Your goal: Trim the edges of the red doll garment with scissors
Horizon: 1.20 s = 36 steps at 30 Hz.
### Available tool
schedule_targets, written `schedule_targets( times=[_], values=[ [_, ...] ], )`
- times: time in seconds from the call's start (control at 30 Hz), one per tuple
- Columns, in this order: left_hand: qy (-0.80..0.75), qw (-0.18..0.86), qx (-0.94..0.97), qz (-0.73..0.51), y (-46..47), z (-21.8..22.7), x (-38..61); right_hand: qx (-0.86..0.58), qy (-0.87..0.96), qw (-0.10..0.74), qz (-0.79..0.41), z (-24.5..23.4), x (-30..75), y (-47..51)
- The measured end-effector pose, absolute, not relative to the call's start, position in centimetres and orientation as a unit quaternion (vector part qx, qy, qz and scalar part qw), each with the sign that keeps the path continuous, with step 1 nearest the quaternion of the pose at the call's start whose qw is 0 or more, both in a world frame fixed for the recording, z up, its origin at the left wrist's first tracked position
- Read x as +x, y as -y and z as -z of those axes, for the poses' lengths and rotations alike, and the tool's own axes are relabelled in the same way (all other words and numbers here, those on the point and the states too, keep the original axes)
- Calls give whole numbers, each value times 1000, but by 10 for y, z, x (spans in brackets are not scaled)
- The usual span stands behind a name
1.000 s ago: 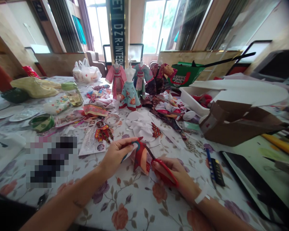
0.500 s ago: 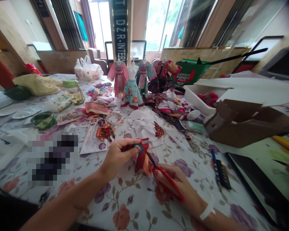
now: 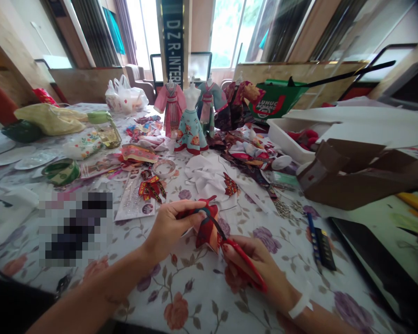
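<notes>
My left hand (image 3: 169, 227) pinches a small piece of red patterned fabric (image 3: 209, 229) with a teal band, held just above the floral tablecloth (image 3: 195, 297). My right hand (image 3: 254, 264) is closed round red-handled scissors (image 3: 242, 260). Their dark blades reach up and left into the fabric's edge. Both hands sit near the table's front edge, close together, with the fabric between them.
Three small dress forms in doll dresses (image 3: 190, 120) stand at the back centre. Fabric scraps, ribbon rolls (image 3: 61, 170), a tape ring (image 3: 164, 168) and sticker sheets lie around. A brown cardboard box (image 3: 362, 171) and white tray (image 3: 292, 134) are right. A dark tablet (image 3: 379, 264) lies at right front.
The scissors' blades have advanced slightly along the fabric, and my left hand has turned the piece a little. The view has shifted slightly.
</notes>
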<state>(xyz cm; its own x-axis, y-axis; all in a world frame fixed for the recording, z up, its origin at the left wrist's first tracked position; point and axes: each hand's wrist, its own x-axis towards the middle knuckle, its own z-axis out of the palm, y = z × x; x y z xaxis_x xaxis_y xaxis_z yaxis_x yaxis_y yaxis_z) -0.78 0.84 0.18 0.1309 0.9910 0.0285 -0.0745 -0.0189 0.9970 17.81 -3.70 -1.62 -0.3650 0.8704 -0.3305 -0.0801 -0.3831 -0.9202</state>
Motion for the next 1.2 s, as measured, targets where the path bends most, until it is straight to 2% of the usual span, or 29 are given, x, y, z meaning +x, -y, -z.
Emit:
schedule_targets(
  times=[1.2],
  values=[
    [-430,590,494,-472,-8,-3,-10,-445,437,348,-700,16,179,37]
  ],
)
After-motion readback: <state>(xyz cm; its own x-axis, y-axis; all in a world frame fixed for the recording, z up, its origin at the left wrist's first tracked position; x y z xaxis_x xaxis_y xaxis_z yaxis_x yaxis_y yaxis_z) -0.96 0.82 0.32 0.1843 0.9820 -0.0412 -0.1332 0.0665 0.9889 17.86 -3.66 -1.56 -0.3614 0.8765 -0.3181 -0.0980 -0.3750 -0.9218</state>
